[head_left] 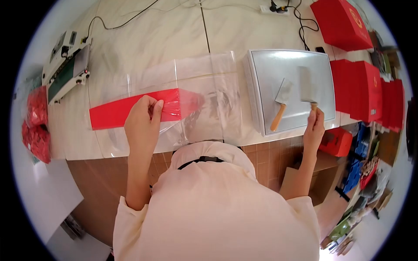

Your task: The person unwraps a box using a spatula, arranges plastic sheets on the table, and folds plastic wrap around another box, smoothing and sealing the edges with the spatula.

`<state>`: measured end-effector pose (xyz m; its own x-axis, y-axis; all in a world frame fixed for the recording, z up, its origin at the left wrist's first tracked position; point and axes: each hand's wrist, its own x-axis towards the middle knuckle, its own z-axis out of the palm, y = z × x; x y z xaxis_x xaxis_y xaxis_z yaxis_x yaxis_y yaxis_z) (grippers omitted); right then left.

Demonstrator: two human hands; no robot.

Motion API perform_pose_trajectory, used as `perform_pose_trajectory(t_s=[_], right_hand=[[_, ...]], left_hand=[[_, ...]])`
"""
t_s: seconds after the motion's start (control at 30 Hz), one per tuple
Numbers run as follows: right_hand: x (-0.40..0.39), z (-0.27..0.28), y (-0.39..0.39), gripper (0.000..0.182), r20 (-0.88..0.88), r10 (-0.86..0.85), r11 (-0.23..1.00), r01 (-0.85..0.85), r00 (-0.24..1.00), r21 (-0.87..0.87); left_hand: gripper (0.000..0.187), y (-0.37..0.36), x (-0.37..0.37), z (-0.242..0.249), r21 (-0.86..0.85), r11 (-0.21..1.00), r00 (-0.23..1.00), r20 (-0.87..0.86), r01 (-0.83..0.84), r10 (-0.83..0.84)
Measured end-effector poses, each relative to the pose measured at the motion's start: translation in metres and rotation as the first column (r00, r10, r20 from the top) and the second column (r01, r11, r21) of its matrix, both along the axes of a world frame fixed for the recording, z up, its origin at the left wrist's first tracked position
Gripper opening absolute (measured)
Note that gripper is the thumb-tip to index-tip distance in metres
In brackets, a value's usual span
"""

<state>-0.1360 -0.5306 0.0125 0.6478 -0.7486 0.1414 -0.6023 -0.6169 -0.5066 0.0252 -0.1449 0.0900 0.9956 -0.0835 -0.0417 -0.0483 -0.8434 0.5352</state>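
Note:
My left hand is closed, thumb and fingertips pinching clear plastic film against the top of a long red box. The film wrinkles to the right of the fingertips and extends loosely past the box's right end. In my right hand is the wooden handle of a scraper; its blade is smeared by motion. That scraper is over a flat silver plate with a white frame. A second scraper, with an orange-brown handle, lies on the plate.
A machine with a green belt stands at the left of the marble-patterned table. Red boxes line the right side. A power strip and black cables lie at the back. An open cardboard box sits below, at right.

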Motion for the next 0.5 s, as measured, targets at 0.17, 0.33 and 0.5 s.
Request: perform_pose_trajectory(t_s=[0.17, 0.33, 0.5], right_hand=[[0.062, 0.063, 0.067, 0.021, 0.209, 0.759, 0.542, -0.775, 0.617, 0.325], [0.11, 0.069, 0.092, 0.023, 0.234, 0.936, 0.235, -0.963, 0.261, 0.135], [0.118, 0.078, 0.097, 0.022, 0.166, 0.948, 0.221, -0.936, 0.272, 0.275]], left_hand=[[0.023, 0.002, 0.0, -0.003, -0.017, 0.999, 0.998, 0.051, 0.029, -0.028], [0.023, 0.005, 0.0, -0.006, -0.024, 0.999, 0.997, 0.075, 0.037, -0.035], [0.023, 0.006, 0.0, -0.004, -0.015, 0.999, 0.996, 0.081, 0.045, -0.044]])
